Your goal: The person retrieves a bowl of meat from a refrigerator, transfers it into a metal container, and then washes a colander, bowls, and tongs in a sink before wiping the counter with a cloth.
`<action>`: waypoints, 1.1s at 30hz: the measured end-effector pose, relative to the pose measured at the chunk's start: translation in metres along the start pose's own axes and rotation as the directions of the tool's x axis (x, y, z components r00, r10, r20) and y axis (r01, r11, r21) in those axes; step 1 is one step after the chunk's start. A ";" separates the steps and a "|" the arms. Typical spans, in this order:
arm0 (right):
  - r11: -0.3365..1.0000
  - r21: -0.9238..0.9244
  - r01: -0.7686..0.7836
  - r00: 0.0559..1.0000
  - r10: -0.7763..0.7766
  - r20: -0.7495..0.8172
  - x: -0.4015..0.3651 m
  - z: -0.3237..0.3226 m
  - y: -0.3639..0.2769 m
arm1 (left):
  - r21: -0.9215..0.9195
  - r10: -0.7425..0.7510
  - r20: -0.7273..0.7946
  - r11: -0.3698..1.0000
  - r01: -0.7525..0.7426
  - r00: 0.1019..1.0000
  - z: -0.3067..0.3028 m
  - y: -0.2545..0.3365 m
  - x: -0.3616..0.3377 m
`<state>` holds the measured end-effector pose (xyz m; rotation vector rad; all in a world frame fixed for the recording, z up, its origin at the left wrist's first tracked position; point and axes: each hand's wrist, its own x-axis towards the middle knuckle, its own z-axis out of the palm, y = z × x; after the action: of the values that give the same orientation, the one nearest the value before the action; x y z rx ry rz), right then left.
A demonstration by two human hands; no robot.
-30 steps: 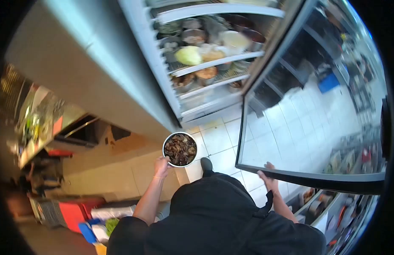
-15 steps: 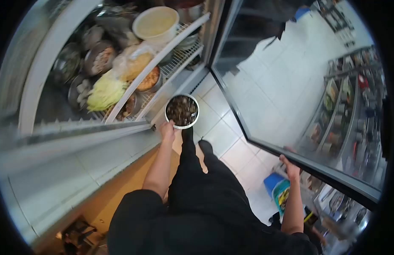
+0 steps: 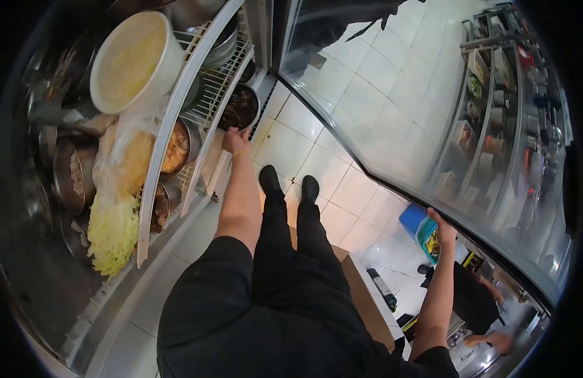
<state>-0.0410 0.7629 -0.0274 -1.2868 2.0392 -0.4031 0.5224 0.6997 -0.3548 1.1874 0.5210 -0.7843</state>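
Observation:
My left hand grips the near rim of a round metal bowl filled with dark brown pieces of food. The bowl is partly inside the fridge, at the edge of a lower wire shelf. Along the frame of the open glass door, my right hand is closed round the edge; part of its fingers is hidden behind the frame. Left of the bowl, a metal bowl of orange food sits on a shelf below the upper one.
A large white tub, a plastic bag of yellowish food and a cabbage crowd the upper shelf. On the tiled floor stand a blue bin and a dark bottle. Another person is at lower right.
My left hand has moved the bowl from above the floor into the fridge opening, at a lower shelf. I am nearer the shelves. My right hand stays on the door.

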 end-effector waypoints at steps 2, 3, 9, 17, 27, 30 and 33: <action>0.996 0.085 -0.016 1.000 0.015 0.017 0.004 0.000 -0.004 | -0.066 -0.036 -0.063 0.997 0.032 0.997 0.009 0.001 0.005; 0.997 0.071 0.030 0.999 -0.029 -0.021 0.003 0.003 -0.014 | -0.057 -0.037 -0.062 0.998 0.034 0.997 0.012 0.001 0.005; 0.948 0.319 -0.009 0.998 0.029 -0.060 0.016 0.011 -0.017 | -0.077 -0.031 -0.128 0.997 0.021 0.991 0.015 0.001 0.006; 0.917 0.400 0.007 0.992 0.044 -0.119 0.040 0.004 -0.003 | -0.149 -0.005 -0.036 0.989 0.000 0.999 0.017 0.004 0.018; 0.911 0.412 -0.005 0.995 0.046 -0.091 0.049 -0.003 -0.012 | -0.115 -0.027 -0.080 0.993 0.017 0.996 0.026 0.007 0.038; 0.918 0.397 -0.007 0.998 0.032 -0.057 0.051 -0.005 -0.014 | -0.123 -0.002 -0.136 0.992 -0.015 0.991 0.032 0.009 0.038; 0.918 0.396 -0.009 0.997 0.039 -0.067 0.054 -0.004 -0.012 | -0.181 0.001 -0.199 0.983 -0.038 0.980 0.035 0.003 0.053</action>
<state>-0.0507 0.7096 -0.0379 -1.0085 1.9033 -0.8165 0.5574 0.6533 -0.3806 1.1020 0.7296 -0.5903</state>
